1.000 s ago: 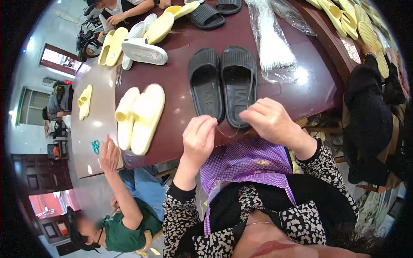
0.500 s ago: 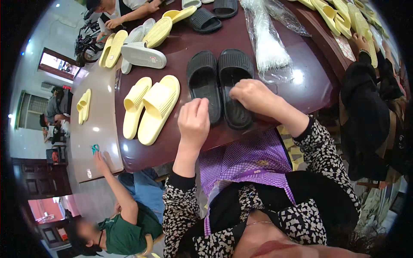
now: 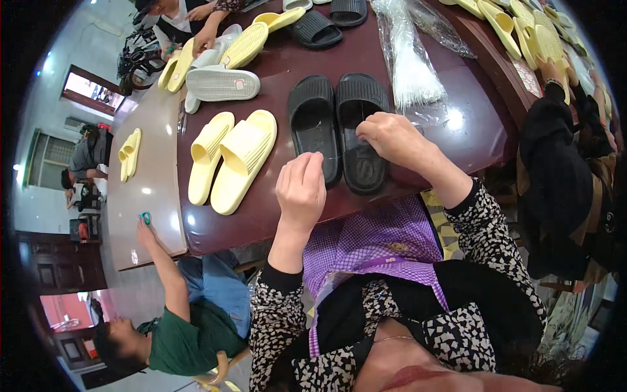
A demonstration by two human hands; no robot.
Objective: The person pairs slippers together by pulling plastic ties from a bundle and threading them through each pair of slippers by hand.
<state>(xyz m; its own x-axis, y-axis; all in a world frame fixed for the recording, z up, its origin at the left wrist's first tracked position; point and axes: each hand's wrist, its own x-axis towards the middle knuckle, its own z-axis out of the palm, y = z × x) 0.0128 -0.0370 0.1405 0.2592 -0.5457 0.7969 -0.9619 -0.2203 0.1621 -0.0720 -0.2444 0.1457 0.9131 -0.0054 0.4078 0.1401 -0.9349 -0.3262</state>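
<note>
Two black slides, a left one (image 3: 315, 124) and a right one (image 3: 364, 157), lie side by side on the dark red table before me. My left hand (image 3: 301, 189) hovers over the heel end of the left slide, its fingertips pinched together. Over the right slide, my right hand (image 3: 390, 138) is closed in a pinch too, near the strap's opening. Faint thin lines show near the fingers, but I cannot make out what either hand holds. Left of them lies a pair of yellow slides (image 3: 245, 163).
A clear bag of thin white strands (image 3: 413, 72) lies beyond the black slides. Grey slides (image 3: 222, 85), more yellow ones and another black pair (image 3: 317, 29) sit at the far side. One co-worker (image 3: 196, 333) sits at left by green-handled scissors (image 3: 145, 217); others work far left and right.
My hands stay pinched over the black slides, shifted slightly. The far co-worker's hand has reached down to the grey and yellow slides. The co-worker at left has moved the scissors a little.
</note>
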